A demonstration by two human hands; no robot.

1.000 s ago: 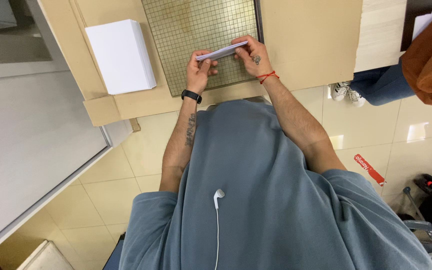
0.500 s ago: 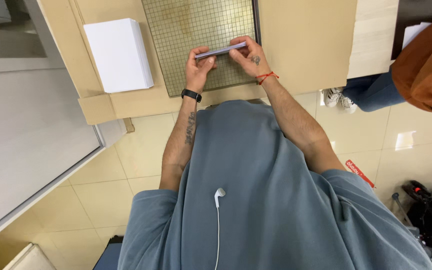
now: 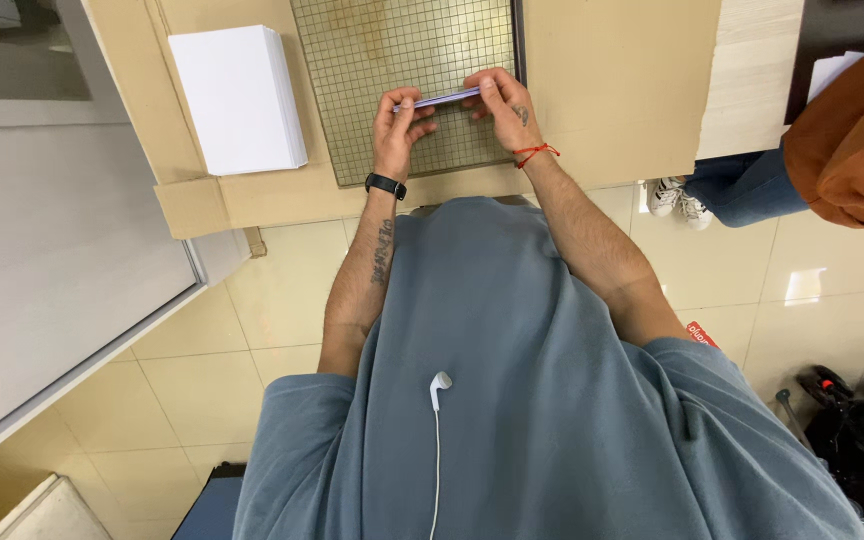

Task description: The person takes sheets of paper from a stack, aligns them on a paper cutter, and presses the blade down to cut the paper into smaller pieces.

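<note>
Little has shifted since a moment ago: both hands have stayed over the gridded cutting mat (image 3: 402, 60) with the thin pale-lilac flat piece (image 3: 444, 98) between them, and only the view has drifted slightly, so the person in the orange top (image 3: 852, 140) at the right now shows a bit more. That flat piece is held edge-on, just above the mat, roughly level and running across between the two hands. On the left, the white box (image 3: 240, 98) lies on the tan surface (image 3: 612, 90) beside the mat, apart from it by a narrow strip, and well clear of the hands. To the right of the mat the surface is bare up to its edge, where the other person's jeans and white shoes (image 3: 677, 197) stand on the tiled floor (image 3: 252, 330). The surface's near edge runs just in front of the wrists. The left hand (image 3: 397, 125) has its fingers curled, pinching the left end of the piece between thumb and fingertips; a black band (image 3: 385, 185) sits at its wrist. The right hand (image 3: 497, 105) pinches the right end likewise, fingers bent over the top, a red thread (image 3: 535, 152) about the wrist. Both forearms reach forward from the body and converge toward the mat, elbows bent.
</note>
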